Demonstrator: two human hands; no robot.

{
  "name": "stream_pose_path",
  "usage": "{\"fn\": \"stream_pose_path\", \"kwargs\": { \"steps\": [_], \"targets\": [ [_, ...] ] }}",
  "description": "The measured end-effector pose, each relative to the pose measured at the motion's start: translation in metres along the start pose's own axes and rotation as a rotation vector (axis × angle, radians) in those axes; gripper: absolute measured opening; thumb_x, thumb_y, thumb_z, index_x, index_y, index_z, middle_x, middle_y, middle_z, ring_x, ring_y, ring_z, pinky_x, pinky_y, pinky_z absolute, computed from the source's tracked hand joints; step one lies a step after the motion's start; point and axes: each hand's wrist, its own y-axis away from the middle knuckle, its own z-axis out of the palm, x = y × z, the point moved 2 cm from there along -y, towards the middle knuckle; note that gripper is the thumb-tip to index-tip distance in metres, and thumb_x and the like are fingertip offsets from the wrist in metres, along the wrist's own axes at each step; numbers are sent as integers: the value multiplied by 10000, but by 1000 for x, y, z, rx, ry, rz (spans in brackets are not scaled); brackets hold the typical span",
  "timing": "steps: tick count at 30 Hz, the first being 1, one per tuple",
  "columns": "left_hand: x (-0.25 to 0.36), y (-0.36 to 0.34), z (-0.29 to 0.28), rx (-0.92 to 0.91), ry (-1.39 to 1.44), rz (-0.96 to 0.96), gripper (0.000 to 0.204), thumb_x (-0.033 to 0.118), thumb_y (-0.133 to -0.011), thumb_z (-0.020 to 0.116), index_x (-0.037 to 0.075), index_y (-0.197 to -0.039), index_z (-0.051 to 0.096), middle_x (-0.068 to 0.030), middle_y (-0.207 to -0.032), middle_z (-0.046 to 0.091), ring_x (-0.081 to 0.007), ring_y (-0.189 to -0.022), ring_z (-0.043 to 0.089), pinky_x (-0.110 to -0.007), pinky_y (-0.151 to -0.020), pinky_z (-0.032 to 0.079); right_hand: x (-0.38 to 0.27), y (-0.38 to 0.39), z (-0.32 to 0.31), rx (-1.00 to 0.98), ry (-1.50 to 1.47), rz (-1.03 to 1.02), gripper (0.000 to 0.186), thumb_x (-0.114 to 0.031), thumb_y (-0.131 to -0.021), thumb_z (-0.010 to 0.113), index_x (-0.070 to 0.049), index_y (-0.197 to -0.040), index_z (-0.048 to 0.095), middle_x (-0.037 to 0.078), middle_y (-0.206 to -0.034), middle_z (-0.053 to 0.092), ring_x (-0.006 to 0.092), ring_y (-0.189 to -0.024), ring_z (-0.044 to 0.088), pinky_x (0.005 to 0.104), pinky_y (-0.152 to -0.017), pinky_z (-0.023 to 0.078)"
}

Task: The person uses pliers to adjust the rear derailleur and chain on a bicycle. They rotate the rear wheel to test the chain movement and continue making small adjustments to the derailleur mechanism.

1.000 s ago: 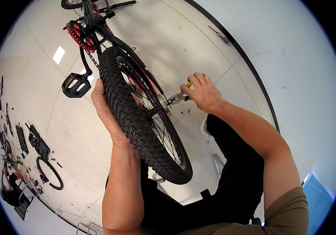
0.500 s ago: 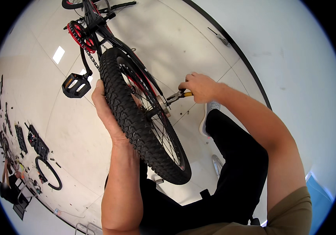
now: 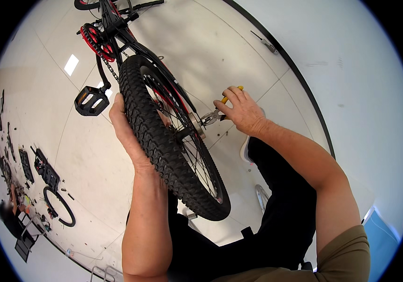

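Note:
A bicycle's knobby black wheel (image 3: 150, 136) stands between my arms. My left hand (image 3: 125, 129) is wrapped round the tyre from its left side, some fingertips hidden behind it. In my right hand (image 3: 242, 112) is a pair of pliers (image 3: 209, 118) with yellow handles, one of them sticking up past the fingers. The jaws are at the axle end, beside the metal hub drum (image 3: 195, 125); whether they grip anything I cannot tell. Ahead lie the black frame (image 3: 127, 41), the red chainring (image 3: 93, 40) and a black pedal (image 3: 92, 101).
Tool cases (image 3: 46, 170), a loose tyre (image 3: 73, 217) and scattered small parts lie on the floor to the left. Another person (image 3: 9, 214) is at the far left near a chair (image 3: 24, 242). A grey-handled tool (image 3: 268, 45) lies by the right wall.
My right hand has turned at the wrist, so its back now faces up and the pliers' handles are rotated and spread apart. The left hand and the wheel have barely moved.

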Motion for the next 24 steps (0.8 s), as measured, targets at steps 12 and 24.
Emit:
{"fn": "stream_pose_path", "kwargs": {
  "steps": [12, 24],
  "targets": [
    [2, -1, 1, 22, 14, -12, 494, 525, -1073, 451, 76, -922, 591, -51, -576, 507, -196, -495, 514, -384, -562, 532, 6, 2, 1, 6, -74, 12, 590, -62, -857, 753, -187, -1408, 583, 168, -1358, 500, 360, -1375, 459, 471, -1085, 431],
    [2, -1, -2, -63, -19, 35, 503, 501, -1094, 405, 59, -942, 590, -54, -579, 502, -204, -518, 524, -390, -578, 545, 12, -6, -1, -60, -93, -7, 484, -69, -799, 767, -171, -1262, 673, 123, -1162, 586, 331, -1188, 551, 437, -958, 486]
  ]
}}
